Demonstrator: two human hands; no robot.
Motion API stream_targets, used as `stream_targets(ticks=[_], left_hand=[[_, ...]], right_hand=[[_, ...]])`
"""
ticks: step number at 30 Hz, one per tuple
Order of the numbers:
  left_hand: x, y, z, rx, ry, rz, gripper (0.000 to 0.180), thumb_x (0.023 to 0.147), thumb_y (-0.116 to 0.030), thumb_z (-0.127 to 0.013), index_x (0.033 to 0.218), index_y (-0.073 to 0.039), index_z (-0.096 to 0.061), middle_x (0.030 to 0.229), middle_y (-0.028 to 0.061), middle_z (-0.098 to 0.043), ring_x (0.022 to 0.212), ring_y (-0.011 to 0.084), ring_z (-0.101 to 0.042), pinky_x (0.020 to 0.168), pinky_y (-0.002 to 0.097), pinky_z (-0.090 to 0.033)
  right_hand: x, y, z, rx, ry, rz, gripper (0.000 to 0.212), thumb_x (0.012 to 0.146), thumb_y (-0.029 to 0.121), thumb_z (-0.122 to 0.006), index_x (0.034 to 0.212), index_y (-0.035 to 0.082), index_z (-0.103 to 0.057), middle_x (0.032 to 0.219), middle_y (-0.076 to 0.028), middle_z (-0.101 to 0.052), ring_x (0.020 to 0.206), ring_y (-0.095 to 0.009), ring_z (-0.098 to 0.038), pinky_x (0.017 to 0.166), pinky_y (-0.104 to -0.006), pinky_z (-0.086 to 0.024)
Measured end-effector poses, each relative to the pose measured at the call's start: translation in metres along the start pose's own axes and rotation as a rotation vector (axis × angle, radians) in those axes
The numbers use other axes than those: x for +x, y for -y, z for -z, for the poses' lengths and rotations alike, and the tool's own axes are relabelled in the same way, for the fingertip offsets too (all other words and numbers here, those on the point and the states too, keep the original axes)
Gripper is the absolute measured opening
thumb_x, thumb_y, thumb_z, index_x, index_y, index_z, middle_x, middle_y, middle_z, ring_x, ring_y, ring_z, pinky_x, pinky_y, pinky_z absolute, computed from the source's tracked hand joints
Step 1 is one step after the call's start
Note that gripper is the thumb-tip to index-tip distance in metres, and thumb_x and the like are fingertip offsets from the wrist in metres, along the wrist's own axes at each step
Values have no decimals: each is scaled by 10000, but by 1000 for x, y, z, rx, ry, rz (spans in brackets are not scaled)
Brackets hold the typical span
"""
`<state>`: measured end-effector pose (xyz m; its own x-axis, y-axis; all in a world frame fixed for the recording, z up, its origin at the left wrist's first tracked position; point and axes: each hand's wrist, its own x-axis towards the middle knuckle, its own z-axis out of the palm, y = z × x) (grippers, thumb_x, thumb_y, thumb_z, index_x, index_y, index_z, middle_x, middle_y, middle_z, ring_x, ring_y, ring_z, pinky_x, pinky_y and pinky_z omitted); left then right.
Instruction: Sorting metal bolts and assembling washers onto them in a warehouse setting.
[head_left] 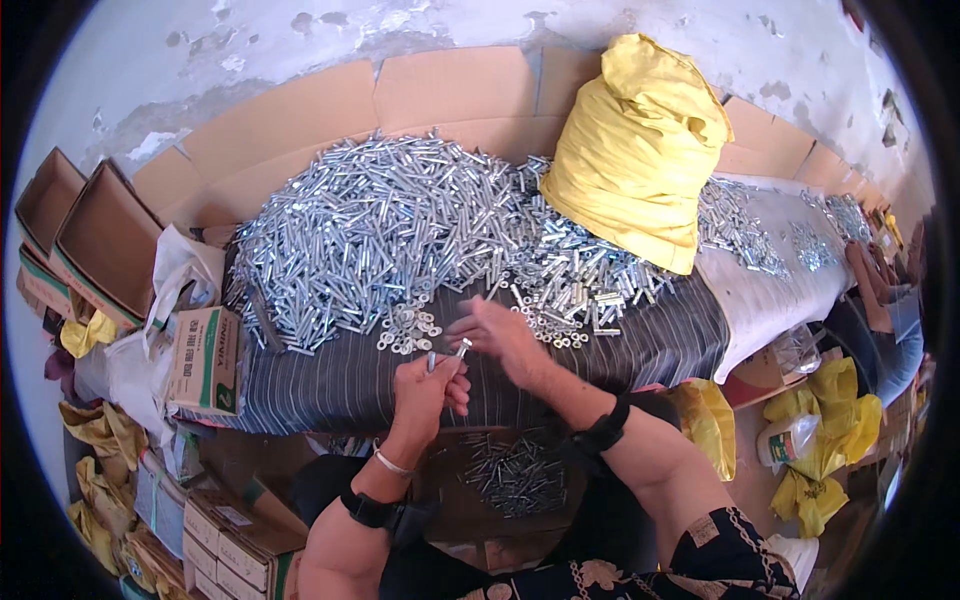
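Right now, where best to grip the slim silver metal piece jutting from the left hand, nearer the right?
Take the silver metal piece by its exposed upper end, probably from the right: it juts up tilted from the left hand, which hides its lower part, and the right hand is on that side.

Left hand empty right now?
No, the left hand grips a silver bolt, its end sticking up from the curled fingers.
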<state>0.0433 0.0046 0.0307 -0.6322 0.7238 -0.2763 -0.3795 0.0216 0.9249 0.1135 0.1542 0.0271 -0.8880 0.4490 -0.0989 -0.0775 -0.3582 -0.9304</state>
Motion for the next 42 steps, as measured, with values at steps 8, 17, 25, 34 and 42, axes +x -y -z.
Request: stream_targets(ticks=[8, 17, 25, 34, 42], left_hand=[[4, -1, 20, 31, -176, -148, 192, 897, -120, -566, 824, 49, -622, 638, 103, -599, 435, 128, -538, 372, 266, -463], [-16, -20, 22, 260, 447, 311, 275, 933, -259, -560, 938, 13, -600, 736, 108, -640, 455, 27, -423, 367, 178, -270], [-7, -15, 21, -50, 382, 214, 254, 956, -223, -514, 985, 25, -561, 843, 156, -630, 643, 149, -615, 541, 219, -493], [-2, -16, 21, -235, 300, 146, 273, 960, -224, -515, 1009, 39, -573, 950, 210, -655, 848, 236, -677, 715, 293, -585], [-2, -19, 14, -74, 228, 172, 294, 948, -276, -548, 993, 11, -593, 758, 171, -660, 488, 76, -565, 363, 169, -390]], right_hand=[[-17, -8, -24, -174, 160, -25, 536, 956, 308, -487, 1361, -28, -384, 1216, -209, -563, 1086, -245, -574, 913, -340, -455], [37, 15, 77, -1263, -518, 604, 90, 728, 83, -630, 742, 9, -582, 753, -212, -618, 696, -400, -614, 628, -462, -504], [46, 1, 61, -1578, -457, 578, 58, 662, 63, -616, 706, 30, -599, 751, -156, -636, 698, -346, -631, 631, -447, -511], [14, 34, 25, -177, -74, -65, 316, 792, 65, -641, 1081, -56, -610, 847, -67, -656, 725, -122, -608, 611, -249, -446], [13, 19, 15, 59, 73, -140, 354, 810, 61, -657, 1148, -17, -588, 881, -58, -643, 713, -122, -580, 639, -224, -444]])
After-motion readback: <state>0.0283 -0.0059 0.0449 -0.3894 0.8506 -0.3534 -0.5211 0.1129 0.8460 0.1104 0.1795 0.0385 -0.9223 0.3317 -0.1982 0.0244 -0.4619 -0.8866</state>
